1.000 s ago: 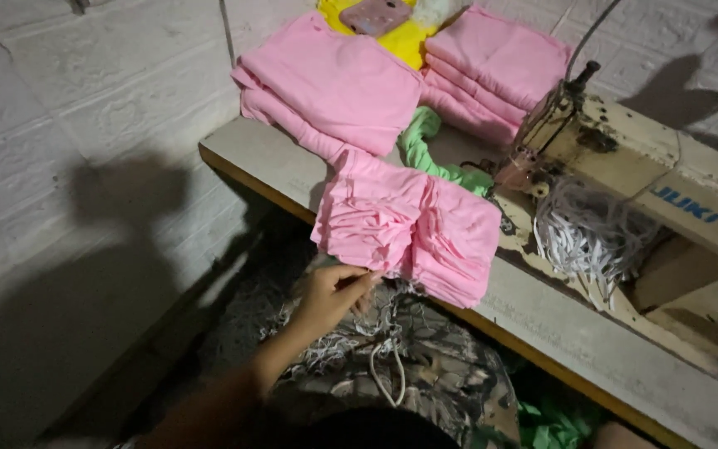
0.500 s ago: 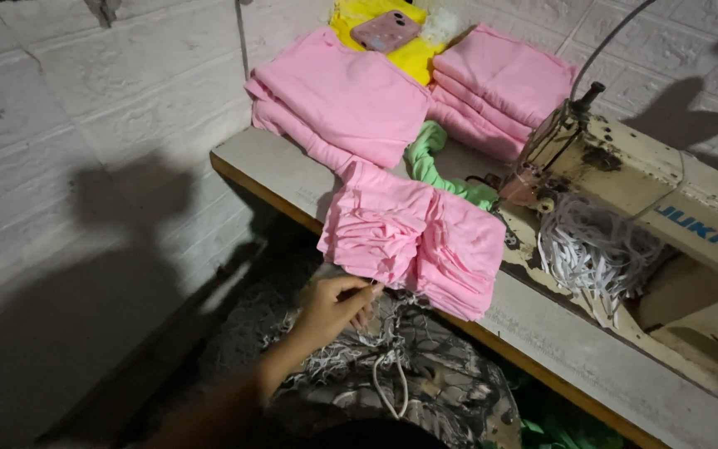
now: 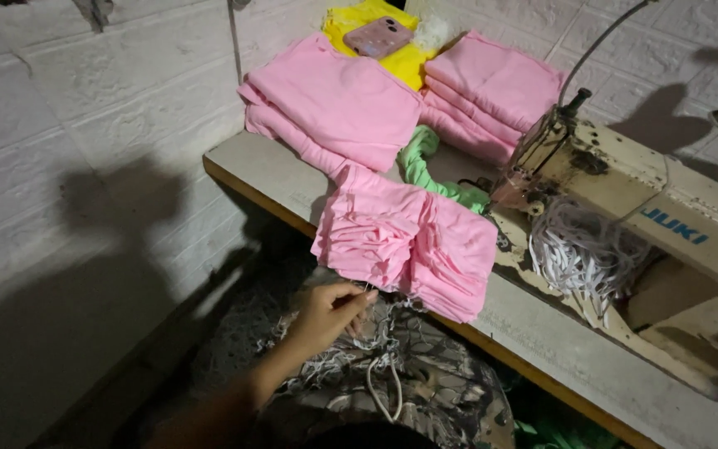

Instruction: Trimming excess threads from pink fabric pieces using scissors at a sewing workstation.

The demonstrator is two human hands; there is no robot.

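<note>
My left hand point(image 3: 326, 316) reaches up from the lower left, its fingertips pinched on a thin white strip just under the hanging edge of a gathered pink fabric bundle point(image 3: 409, 241). The bundle lies over the front edge of the sewing table point(image 3: 276, 179). More white strips point(image 3: 376, 374) lie tangled on my camouflage-patterned lap point(image 3: 425, 399) below the hand. My right hand is out of sight.
A cream sewing machine point(image 3: 625, 199) stands at the right with a bunch of white elastic strips point(image 3: 579, 254) beside it. Folded pink stacks point(image 3: 334, 100) point(image 3: 492, 87), a green cloth point(image 3: 425, 162), yellow fabric point(image 3: 392, 41) and a pink phone point(image 3: 378, 37) lie behind. A white brick wall is at the left.
The view has shifted slightly. My left hand stays just under the pink bundle's edge, a little lower than before, fingers still pinched.
</note>
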